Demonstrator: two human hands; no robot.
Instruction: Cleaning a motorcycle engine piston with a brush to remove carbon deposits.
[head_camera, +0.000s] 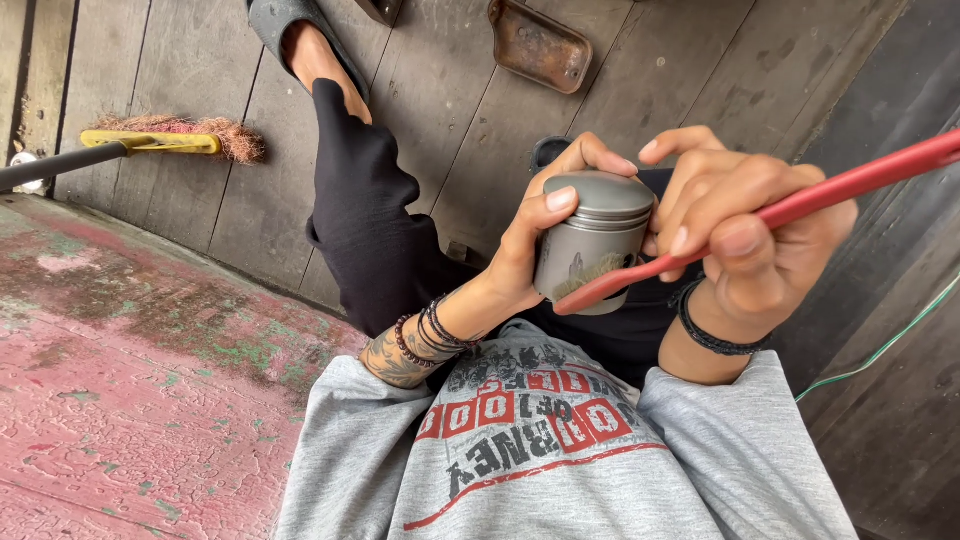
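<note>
The left hand (525, 255) grips a grey metal piston (592, 238) upright over the lap, crown tilted far-right, while the right hand (740, 245), just right of it, clasps a red brush (800, 205) whose bristles touch its near skirt.

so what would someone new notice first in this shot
In the middle, the left hand holds a grey metal piston while the right hand presses a red-handled brush against its side. Behind, a broom lies on the dark wooden floor at upper left, and a rusty metal tray sits at the top.
</note>
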